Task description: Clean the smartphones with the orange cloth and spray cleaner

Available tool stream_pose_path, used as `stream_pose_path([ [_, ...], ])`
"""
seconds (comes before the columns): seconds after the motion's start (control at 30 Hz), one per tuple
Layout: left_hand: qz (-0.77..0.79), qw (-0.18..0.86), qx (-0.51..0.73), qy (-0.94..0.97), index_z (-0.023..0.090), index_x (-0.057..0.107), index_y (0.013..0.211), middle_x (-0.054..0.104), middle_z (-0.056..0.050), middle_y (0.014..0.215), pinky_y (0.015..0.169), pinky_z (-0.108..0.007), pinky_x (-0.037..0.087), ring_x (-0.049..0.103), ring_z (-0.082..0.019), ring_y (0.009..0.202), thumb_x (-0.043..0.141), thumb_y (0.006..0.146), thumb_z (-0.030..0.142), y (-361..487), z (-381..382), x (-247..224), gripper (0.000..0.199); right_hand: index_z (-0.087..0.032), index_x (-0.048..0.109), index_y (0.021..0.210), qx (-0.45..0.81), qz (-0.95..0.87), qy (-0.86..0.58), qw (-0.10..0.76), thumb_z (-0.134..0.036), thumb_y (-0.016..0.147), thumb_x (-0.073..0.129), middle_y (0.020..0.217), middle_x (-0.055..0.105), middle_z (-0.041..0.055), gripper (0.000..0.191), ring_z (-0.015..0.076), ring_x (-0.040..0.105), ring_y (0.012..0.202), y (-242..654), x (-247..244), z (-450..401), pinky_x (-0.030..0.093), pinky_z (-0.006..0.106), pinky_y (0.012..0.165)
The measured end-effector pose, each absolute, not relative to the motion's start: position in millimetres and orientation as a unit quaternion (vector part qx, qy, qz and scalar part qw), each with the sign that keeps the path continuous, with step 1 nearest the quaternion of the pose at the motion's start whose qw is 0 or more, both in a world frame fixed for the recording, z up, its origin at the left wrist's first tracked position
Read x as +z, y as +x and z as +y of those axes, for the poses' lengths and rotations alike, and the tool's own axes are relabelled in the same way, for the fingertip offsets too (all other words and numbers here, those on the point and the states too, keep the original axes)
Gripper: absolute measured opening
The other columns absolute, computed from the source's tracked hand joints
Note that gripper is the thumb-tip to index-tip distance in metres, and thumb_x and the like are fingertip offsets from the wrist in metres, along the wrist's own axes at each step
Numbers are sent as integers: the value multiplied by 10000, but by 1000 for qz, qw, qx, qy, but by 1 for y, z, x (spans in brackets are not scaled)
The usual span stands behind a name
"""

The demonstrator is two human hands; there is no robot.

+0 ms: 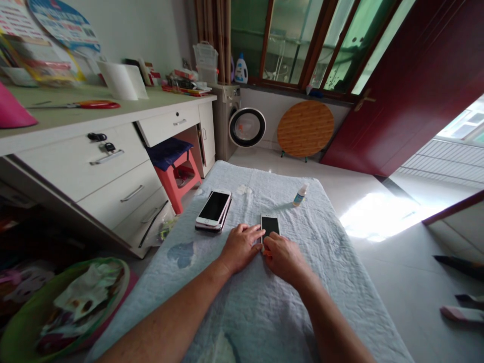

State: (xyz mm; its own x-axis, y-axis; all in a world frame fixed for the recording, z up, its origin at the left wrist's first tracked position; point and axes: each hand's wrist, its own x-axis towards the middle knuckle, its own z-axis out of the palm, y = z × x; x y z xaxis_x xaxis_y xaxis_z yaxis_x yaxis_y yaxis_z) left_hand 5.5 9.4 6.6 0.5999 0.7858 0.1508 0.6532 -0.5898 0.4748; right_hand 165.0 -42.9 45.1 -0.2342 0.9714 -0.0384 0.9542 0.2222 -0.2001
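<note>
A white smartphone with a dark screen lies face up on the light blue cloth. My left hand rests flat beside it, fingers stretched out and fingertips on its left edge. Over the phone's lower end, my right hand is closed, its fingers curled around a small orange piece that is mostly hidden. To the left lies a stack of phones, a white phone on top and a darker edge showing beneath. A small spray bottle stands upright beyond my right hand.
Left stands a white desk with scissors and a paper roll on it. A pink stool is beside the cloth's edge. A laundry basket sits lower left. A washing machine with its door open is at the back.
</note>
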Motion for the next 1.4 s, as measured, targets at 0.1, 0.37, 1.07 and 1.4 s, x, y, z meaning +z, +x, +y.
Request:
stream_pose_path([
  [0.1,414,186,186,872,315,543,1289,517,13,1377,976,-395,383,458,-252,1128,516,905,434,6,9,6,403,-196,600,845,85,-787,-608,65,-158,806,504,880,602,33,111,133,532,717,159,43,-41,262,267,601],
  [0.37,411,188,187,872,314,542,1294,510,11,1384,981,-409,384,456,-260,1136,522,901,445,5,10,3,415,-191,593,849,100,-781,-613,66,-180,840,484,878,596,23,110,122,526,713,160,46,-41,268,250,604],
  [1.07,398,204,174,877,322,524,1302,482,7,1405,1005,-436,365,434,-277,1174,707,734,414,2,10,9,604,-181,586,830,143,-734,-663,-30,-135,764,482,864,593,29,132,119,542,726,201,62,-48,247,243,583],
  [1.4,400,181,180,880,270,499,1327,458,-22,1427,1012,-439,360,435,-277,1184,666,761,374,4,9,10,600,-199,650,779,156,-723,-669,-80,-204,807,501,816,675,50,152,155,595,753,204,65,-49,245,254,581],
])
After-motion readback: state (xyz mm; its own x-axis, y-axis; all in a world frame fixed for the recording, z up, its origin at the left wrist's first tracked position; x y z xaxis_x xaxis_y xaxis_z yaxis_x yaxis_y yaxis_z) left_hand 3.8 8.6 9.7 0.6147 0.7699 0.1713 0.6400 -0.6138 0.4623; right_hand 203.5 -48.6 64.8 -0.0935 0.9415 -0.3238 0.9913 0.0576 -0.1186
